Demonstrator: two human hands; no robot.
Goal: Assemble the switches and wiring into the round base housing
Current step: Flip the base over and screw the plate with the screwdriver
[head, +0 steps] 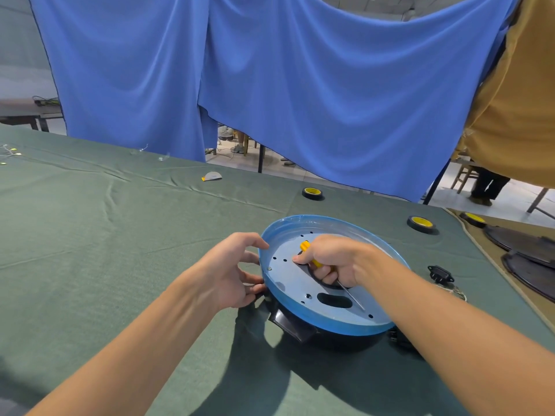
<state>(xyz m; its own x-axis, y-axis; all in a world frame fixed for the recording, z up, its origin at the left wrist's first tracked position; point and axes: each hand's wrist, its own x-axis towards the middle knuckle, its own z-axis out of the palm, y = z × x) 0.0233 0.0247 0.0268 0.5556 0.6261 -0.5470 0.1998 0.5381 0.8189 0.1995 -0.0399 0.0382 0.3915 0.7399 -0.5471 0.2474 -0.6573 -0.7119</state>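
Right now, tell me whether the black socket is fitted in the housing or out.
Out. The black socket lies on the green cloth to the right of the round base housing, apart from it.

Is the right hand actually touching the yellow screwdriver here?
Touching. The head view shows the right hand with its fingers curled round the yellow handle of the screwdriver. The metal shaft sticks out below the fist.

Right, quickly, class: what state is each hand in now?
Left hand: holding the round base housing by its rim.
Right hand: closed around the yellow screwdriver.
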